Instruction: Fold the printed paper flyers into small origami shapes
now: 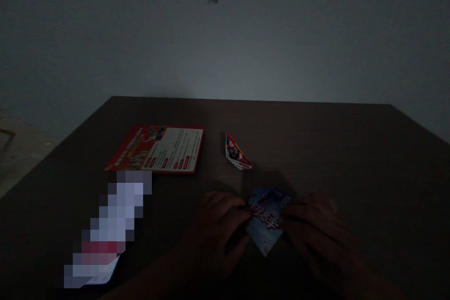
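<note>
From my seat, the dark table (pixel 333 150) lies bare on the right and along its far edge, so there is wide room to pass there. Just beyond my hands a small folded paper piece (pixel 237 153) sits in the way; farther left the red leaflet (pixel 158 149) and a blurred-out item (pixel 108 229) crowd that side.

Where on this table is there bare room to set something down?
The table's right side, beyond the right hand, is bare, as is the far strip behind the red leaflet and small folded paper. It is crowded around both hands on the blue paper; left hand.
</note>
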Demonstrator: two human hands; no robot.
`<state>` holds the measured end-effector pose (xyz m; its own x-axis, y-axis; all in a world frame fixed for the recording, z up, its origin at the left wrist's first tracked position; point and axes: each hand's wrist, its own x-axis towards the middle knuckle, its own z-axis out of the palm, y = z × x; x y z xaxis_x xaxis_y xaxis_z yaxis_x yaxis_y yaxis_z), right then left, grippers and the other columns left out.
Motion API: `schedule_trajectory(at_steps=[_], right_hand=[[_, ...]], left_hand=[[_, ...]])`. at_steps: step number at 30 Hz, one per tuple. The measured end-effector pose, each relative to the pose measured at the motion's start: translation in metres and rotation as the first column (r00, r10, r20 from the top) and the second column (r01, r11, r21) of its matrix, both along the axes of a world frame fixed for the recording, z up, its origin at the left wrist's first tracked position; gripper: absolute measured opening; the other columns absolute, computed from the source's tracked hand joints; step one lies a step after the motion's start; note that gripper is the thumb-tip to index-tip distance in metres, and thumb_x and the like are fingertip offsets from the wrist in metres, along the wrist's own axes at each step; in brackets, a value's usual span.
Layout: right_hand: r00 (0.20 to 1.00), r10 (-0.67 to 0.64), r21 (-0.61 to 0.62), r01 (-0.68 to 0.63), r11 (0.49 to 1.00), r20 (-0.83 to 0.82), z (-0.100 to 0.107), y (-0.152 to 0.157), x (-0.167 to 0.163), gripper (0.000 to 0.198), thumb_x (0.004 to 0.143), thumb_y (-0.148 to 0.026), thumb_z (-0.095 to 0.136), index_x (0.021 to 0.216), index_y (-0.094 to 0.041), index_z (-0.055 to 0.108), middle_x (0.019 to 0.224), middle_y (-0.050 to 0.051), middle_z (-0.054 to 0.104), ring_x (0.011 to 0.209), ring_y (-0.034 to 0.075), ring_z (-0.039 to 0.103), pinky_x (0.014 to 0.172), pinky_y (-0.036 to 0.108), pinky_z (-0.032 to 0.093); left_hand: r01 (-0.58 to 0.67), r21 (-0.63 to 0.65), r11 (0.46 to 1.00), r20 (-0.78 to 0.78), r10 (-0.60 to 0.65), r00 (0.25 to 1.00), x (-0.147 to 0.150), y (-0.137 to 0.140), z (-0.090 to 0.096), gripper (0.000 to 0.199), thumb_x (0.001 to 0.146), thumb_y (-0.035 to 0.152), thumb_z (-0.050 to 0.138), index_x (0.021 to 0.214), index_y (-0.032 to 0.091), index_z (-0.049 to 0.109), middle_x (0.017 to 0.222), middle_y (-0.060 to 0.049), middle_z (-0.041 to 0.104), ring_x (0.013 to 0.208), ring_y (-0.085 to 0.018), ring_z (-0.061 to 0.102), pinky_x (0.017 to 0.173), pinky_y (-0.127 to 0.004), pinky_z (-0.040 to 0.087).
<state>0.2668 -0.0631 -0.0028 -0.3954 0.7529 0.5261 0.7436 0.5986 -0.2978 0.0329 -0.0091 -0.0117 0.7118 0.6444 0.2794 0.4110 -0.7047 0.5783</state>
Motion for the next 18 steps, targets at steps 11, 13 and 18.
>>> schedule_trajectory(at_steps=[11,13,18], right_hand=[[0.99,0.073,-0.174,-0.051,0.983,0.123,-0.009,-0.001,-0.008,0.029,0.083,-0.015,0.055,0.11,-0.022,0.062,0.108,0.006,0.066,0.1,0.024,0.057,0.088,0.041,0.042],[0.984,0.093,-0.201,-0.061,0.978,0.154,-0.01,0.0,-0.009,0.032,0.083,-0.018,0.057,0.114,-0.023,0.061,0.111,0.006,0.065,0.103,0.024,0.057,0.09,0.042,0.042],[0.974,0.078,-0.237,-0.026,0.971,0.212,-0.008,0.0,-0.01,0.033,0.082,-0.026,0.061,0.114,-0.025,0.061,0.115,0.006,0.064,0.105,0.025,0.057,0.09,0.045,0.045]], left_hand=[[0.037,-0.097,0.995,-0.04,-0.041,0.998,0.0,-0.003,0.005,0.043,0.079,0.011,0.049,0.122,0.017,0.05,0.117,-0.009,0.057,0.105,-0.023,0.05,0.093,-0.039,0.039],[0.054,-0.104,0.993,-0.052,-0.06,0.997,0.0,-0.002,0.005,0.046,0.077,0.01,0.051,0.122,0.016,0.05,0.119,-0.009,0.056,0.107,-0.023,0.049,0.094,-0.038,0.038],[0.018,-0.113,0.993,-0.052,-0.024,0.998,0.002,-0.001,0.006,0.046,0.077,0.009,0.049,0.122,0.017,0.051,0.118,-0.008,0.057,0.105,-0.023,0.049,0.093,-0.04,0.038]])
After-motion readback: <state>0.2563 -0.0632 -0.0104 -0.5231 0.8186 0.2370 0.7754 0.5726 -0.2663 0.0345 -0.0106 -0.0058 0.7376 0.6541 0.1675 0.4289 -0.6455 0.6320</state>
